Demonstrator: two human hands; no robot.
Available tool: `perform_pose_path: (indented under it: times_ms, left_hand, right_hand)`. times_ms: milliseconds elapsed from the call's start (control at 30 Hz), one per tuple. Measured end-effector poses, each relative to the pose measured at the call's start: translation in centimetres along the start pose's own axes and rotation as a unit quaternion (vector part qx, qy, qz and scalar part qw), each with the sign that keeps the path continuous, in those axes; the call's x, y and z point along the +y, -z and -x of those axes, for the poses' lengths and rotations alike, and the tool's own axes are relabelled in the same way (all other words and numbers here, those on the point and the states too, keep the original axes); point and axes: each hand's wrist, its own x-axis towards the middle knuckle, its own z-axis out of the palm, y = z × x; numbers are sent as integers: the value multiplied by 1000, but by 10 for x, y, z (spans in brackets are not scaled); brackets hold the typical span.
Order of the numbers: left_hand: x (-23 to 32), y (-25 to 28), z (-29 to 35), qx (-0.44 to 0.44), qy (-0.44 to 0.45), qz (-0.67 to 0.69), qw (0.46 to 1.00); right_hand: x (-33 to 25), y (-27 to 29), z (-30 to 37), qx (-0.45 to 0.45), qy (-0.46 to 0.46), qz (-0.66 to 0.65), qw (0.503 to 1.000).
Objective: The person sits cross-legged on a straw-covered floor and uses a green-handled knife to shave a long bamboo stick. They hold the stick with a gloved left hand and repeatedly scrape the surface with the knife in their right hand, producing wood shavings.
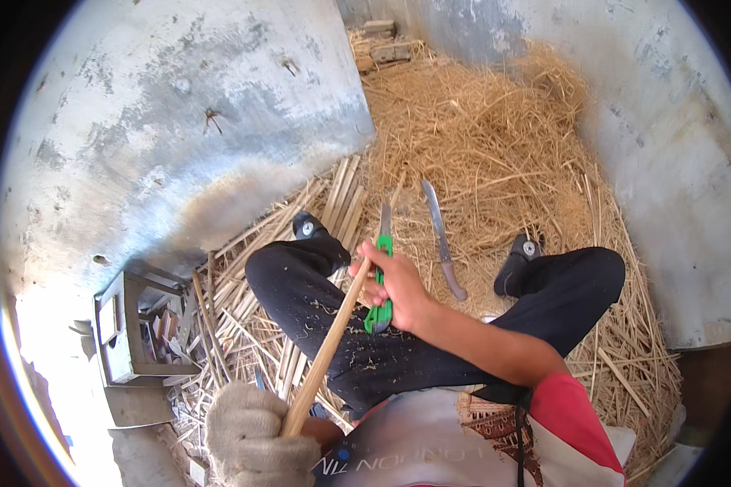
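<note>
- The left hand [248, 434], wearing a pale knitted glove, is gripping the lower end of a long wooden stick [326, 355]; the fingers are wrapped tightly around it.
- The stick is slanting up and to the right, across the left thigh in black trousers [341, 325], and its top end is reaching the right hand [398, 288].
- The right hand, bare, is closing around the green handle of a knife [380, 280]; the fingers are pressed together on the handle, and the blade is pointing away from the person, just beside the tip of the stick.
- A second knife [443, 239] with a brownish handle is lying on the straw [495, 154] between the two feet, near the right hand but apart from it.
- Thin wooden slats [341, 199] are lying by the grey wall [179, 122].
</note>
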Motion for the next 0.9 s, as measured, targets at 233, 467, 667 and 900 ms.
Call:
perform_pose_path:
  times_ms: [233, 467, 667, 900]
  left_hand:
    - [-54, 35, 16, 226, -146, 332, 904]
    - [-82, -32, 22, -33, -82, 491, 867]
    - [-63, -55, -12, -71, 219, 356, 906]
    - [-19, -78, -109, -17, 201, 435, 878]
  right_hand:
    - [-26, -59, 62, -156, 120, 10, 980]
    - [-126, -45, 25, -246, 317, 115, 909]
    - [-155, -19, 35, -298, 349, 206, 864]
    - [-139, -10, 45, -282, 403, 368, 789]
